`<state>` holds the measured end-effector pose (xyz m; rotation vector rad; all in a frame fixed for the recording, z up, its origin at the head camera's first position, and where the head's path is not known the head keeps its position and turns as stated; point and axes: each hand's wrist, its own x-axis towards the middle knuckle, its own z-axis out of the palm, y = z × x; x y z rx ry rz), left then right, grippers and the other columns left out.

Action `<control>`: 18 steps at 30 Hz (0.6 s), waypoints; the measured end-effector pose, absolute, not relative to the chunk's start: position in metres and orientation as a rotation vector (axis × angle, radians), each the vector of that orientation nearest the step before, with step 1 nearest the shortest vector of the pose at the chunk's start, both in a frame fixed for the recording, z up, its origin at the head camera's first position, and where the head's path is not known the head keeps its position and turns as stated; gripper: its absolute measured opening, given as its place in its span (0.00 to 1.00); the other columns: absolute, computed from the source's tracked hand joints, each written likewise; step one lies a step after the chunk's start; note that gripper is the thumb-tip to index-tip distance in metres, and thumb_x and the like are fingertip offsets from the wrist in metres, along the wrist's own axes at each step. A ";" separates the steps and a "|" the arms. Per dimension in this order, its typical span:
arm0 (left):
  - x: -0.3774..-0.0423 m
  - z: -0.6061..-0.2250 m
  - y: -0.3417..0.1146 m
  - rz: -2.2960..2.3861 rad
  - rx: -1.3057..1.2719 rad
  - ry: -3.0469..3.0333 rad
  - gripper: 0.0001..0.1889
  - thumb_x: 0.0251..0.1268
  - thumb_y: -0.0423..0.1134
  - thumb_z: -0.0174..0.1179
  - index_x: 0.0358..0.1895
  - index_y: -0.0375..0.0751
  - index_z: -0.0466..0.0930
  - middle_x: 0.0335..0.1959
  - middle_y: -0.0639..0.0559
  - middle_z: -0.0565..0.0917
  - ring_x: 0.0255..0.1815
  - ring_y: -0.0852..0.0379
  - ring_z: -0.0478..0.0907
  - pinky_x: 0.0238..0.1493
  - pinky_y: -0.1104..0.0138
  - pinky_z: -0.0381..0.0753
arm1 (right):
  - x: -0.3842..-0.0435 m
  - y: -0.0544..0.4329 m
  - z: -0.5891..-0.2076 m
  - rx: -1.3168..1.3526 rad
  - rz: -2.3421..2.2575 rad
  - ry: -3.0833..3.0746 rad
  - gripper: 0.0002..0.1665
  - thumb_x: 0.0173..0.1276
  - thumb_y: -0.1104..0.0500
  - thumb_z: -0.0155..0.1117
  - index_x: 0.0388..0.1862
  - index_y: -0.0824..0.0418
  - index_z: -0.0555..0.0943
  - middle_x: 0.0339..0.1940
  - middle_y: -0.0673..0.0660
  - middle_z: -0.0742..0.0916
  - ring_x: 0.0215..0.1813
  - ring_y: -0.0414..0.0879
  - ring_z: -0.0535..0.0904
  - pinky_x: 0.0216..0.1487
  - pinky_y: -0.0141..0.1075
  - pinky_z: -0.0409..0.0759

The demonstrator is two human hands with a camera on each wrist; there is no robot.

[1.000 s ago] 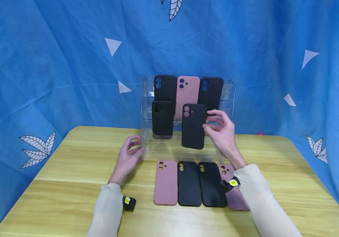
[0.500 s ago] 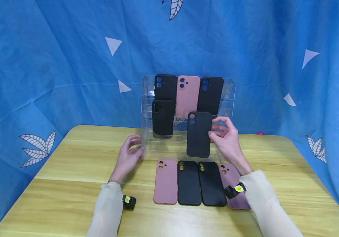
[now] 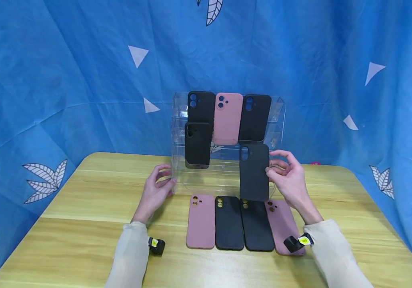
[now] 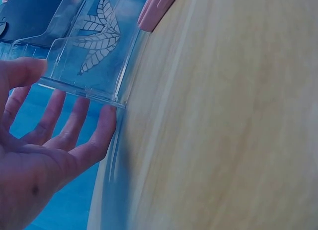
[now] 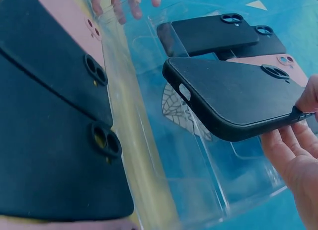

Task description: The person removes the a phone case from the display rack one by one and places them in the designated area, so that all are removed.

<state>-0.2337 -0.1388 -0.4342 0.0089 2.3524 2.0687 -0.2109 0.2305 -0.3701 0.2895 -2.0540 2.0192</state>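
Note:
My right hand pinches a black phone case by its right edge. The case is upright before the lower right part of a clear acrylic display stand, cutout toward the top left. In the right wrist view, the thumb lies on the case's back and the fingers go beneath. My left hand has its fingertips against the stand's left side, loosely bent. The stand's upper level carries a black case, a pink case and another black case; one more black case sits lower left.
On the wooden table, before the stand, lie a pink case, two black cases and another pink case in a row. A blue patterned cloth hangs behind the table.
My right hand has moved right and down with the black phone case, from the stand's middle to its lower right. The left hand has stayed at the stand's left side.

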 end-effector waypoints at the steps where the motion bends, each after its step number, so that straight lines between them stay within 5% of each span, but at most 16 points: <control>1: -0.234 -0.434 -0.139 2.068 0.009 2.354 0.24 0.73 0.32 0.59 0.68 0.51 0.69 0.67 0.42 0.75 0.67 0.41 0.78 0.48 0.56 0.88 | -0.209 0.233 -0.371 0.281 2.026 -2.049 0.25 0.68 0.77 0.59 0.61 0.59 0.75 0.38 0.46 0.88 0.32 0.37 0.87 0.36 0.31 0.89; 18: -0.234 -0.435 -0.139 2.063 0.004 2.357 0.24 0.73 0.32 0.59 0.68 0.51 0.69 0.68 0.42 0.74 0.68 0.40 0.77 0.48 0.57 0.88 | -0.180 0.272 -0.384 0.224 2.025 -1.978 0.27 0.63 0.82 0.56 0.56 0.60 0.79 0.37 0.45 0.90 0.36 0.34 0.89 0.33 0.26 0.86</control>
